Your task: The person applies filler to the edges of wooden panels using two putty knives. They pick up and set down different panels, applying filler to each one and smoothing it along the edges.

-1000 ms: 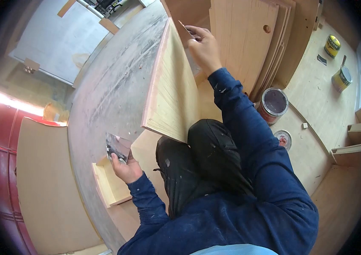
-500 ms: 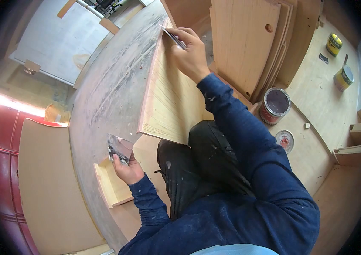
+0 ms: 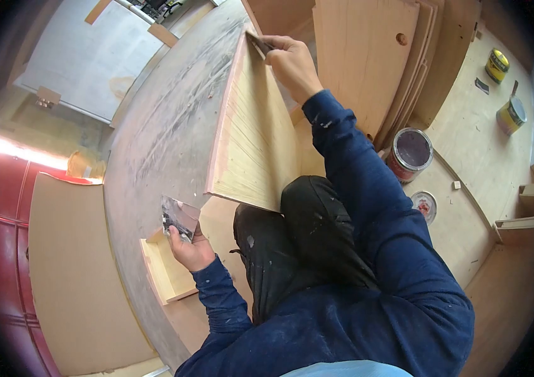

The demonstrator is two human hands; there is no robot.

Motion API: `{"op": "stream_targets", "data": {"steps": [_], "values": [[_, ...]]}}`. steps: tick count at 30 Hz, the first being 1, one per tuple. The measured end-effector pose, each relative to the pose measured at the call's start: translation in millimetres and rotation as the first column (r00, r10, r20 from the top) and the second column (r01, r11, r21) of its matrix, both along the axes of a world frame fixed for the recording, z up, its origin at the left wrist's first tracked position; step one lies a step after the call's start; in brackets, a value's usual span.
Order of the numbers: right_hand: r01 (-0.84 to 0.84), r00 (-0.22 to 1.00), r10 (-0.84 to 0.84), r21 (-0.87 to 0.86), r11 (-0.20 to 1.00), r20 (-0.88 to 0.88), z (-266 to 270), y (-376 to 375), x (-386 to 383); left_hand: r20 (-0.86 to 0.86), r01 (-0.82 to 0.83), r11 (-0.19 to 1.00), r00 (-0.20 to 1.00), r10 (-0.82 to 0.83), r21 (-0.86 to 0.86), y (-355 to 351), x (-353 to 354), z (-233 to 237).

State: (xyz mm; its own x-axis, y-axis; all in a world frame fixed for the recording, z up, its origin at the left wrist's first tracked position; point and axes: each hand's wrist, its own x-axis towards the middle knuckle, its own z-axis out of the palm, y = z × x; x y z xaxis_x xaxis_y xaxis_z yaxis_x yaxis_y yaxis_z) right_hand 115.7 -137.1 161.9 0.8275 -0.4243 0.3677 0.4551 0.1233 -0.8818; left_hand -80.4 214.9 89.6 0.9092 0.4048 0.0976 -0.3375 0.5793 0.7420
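Right hand: closed in a pinch, fingers bent around a thin, dark, flat-bladed scraper. Blade at the far corner of the panel below, seemingly in contact.

Left hand: partly closed, thumb over the face of a square, flat, metallic-looking plate with dark and pale smears. Well apart from the panel.

Pale-yellow, wood-grained flat panel: stands upright on edge, slightly tilted, ahead of the black-trousered knees, near lower corner beside them. How supported underneath: hidden.

Condition, as judged: pinkish coating along the long narrow edge, near corner to far, so largely covered; evenness not discernible. Far corner under the blade, seemingly unfinished. Broad face mostly in open grain, without a full coat; whether due for one, not shown.

To the left: small, open, pale-wood box, beyond the left hand.

To the right: open round tin with reddish label and grey-purple contents; beside it, round metal lid with red residue. Supply remains in the tin; amount used, not tellable.

Farther out: upright stack of light-brown wooden panels, front one with a round hole; yellow-and-black tin; grey-topped tin with upright handle.
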Motion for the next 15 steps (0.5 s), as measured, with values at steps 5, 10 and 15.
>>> {"op": "stream_targets", "data": {"steps": [5, 10, 15], "values": [[-0.206, 0.975, 0.205, 0.005, 0.979, -0.086, 2.9, -1.2, -30.4, -0.031, -0.061, 0.964, 0.997, 0.072, 0.259, 0.2, 4.9, -12.0], [-0.010, 0.999, 0.009, -0.021, 1.000, -0.039, -7.7, 4.5, 0.2, -0.005, 0.020, 0.999, 1.000, -0.020, -0.048, 7.0, 6.1, -3.2], [0.255, 0.965, -0.224, -0.275, 0.927, 0.140, -16.5, 16.7, 28.5, -0.047, -0.050, 0.979, 0.997, 0.060, 0.198, -4.9, 2.2, 8.1]]}}
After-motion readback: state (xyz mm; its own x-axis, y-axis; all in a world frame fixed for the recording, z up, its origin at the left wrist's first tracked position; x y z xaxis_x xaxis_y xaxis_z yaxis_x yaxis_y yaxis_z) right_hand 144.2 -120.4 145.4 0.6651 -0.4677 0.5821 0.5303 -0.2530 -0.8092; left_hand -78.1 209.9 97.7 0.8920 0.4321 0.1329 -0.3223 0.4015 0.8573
